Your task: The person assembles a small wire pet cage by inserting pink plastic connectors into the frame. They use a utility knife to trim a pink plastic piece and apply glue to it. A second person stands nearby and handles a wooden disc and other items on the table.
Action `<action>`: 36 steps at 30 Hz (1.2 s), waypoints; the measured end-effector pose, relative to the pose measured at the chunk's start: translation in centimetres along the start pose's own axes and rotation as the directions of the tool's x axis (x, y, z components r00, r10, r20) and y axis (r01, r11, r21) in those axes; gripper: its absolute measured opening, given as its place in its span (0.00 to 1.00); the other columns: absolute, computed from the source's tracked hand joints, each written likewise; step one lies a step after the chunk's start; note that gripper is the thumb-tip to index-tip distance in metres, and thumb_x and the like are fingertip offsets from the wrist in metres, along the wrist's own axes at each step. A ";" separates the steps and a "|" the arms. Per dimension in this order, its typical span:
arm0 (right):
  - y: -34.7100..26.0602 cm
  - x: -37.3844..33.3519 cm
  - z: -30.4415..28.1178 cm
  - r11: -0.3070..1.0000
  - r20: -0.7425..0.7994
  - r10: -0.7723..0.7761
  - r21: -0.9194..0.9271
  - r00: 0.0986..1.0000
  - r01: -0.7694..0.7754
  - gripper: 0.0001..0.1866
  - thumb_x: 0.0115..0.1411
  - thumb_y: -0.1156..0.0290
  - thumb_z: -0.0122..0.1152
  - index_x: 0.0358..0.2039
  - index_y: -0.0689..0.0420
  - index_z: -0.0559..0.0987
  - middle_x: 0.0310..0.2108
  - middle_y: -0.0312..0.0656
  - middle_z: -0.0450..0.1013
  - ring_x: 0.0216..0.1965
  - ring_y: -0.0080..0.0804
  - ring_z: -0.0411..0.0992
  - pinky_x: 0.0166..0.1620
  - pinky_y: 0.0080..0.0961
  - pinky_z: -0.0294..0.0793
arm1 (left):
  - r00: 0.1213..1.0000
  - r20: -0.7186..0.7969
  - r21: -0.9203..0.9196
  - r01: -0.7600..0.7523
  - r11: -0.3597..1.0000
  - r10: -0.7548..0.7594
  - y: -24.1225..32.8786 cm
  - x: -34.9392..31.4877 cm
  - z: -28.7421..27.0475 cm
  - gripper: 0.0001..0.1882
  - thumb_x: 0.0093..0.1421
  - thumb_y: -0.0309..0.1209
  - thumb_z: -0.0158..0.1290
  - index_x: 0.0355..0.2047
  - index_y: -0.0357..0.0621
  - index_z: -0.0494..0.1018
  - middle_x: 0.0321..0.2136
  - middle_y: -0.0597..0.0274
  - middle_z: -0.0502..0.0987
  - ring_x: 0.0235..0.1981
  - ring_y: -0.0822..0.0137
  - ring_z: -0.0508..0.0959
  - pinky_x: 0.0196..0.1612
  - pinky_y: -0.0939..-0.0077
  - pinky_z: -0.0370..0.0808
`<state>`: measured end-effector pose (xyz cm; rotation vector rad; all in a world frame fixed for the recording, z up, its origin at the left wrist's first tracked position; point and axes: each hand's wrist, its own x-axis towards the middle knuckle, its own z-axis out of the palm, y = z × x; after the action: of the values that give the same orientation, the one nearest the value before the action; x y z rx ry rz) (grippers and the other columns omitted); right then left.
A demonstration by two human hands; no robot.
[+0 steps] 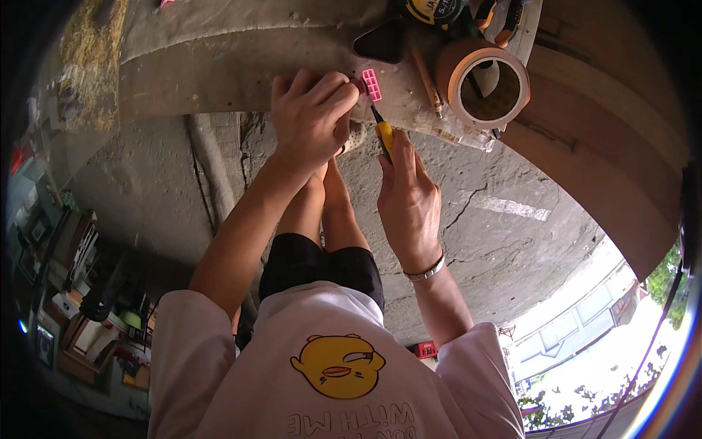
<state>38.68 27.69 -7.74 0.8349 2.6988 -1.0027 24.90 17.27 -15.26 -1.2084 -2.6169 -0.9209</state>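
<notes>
A small pink plastic piece (371, 85) with a grid of square openings is at the near edge of the table. My left hand (313, 110) is closed with curled fingers, its fingertips gripping the left side of this piece. A dark reddish bit shows between fingertips and piece; what it is cannot be made out. In my right hand (409, 190) is a slim screwdriver-like tool (385, 135) with a yellow and black handle. Its thin tip points up and reaches the piece's lower end.
A brown tape roll (447, 73) stands at the right of the table (219, 73), beside a wooden stick (424, 77). Behind are a dark rounded triangular object (380, 42), a black-and-yellow tape measure (431, 9) and orange-and-black tool handles (508, 22). Cracked concrete floor (468, 183) lies below.
</notes>
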 end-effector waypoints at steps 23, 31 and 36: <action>0.2 -0.1 0.1 1.000 -0.018 -0.019 0.011 1.000 0.019 0.20 0.67 0.75 0.57 0.58 0.59 0.68 0.45 0.55 0.78 0.38 0.56 0.79 0.32 0.43 0.81 | 1.000 -0.008 0.009 -0.009 1.000 0.009 -0.1 -0.2 0.3 0.11 0.44 0.25 0.58 0.30 0.53 0.74 0.31 0.75 0.76 0.32 0.65 0.73 0.38 0.64 0.64; 1.0 -0.5 0.0 0.987 -0.327 -0.129 0.051 0.936 0.154 0.23 0.65 0.77 0.59 0.60 0.60 0.69 0.44 0.54 0.78 0.38 0.52 0.81 0.36 0.38 0.82 | 0.997 -0.080 -0.040 0.015 0.999 -0.019 -0.3 -0.1 0.6 0.03 0.60 0.29 0.60 0.31 0.51 0.76 0.31 0.68 0.78 0.30 0.62 0.75 0.39 0.65 0.67; 0.4 -1.5 -0.2 0.984 -0.170 0.014 0.178 0.985 0.017 0.23 0.65 0.76 0.59 0.60 0.61 0.69 0.49 0.53 0.77 0.44 0.51 0.80 0.39 0.36 0.83 | 0.996 -0.068 -0.072 0.048 0.996 -0.053 -0.2 -0.2 0.4 0.03 0.58 0.34 0.61 0.30 0.53 0.79 0.32 0.70 0.78 0.31 0.62 0.75 0.38 0.64 0.67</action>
<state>40.15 27.46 -7.35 0.9932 2.7799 -1.2429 24.94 17.25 -15.79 -1.1080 -2.5919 -1.0526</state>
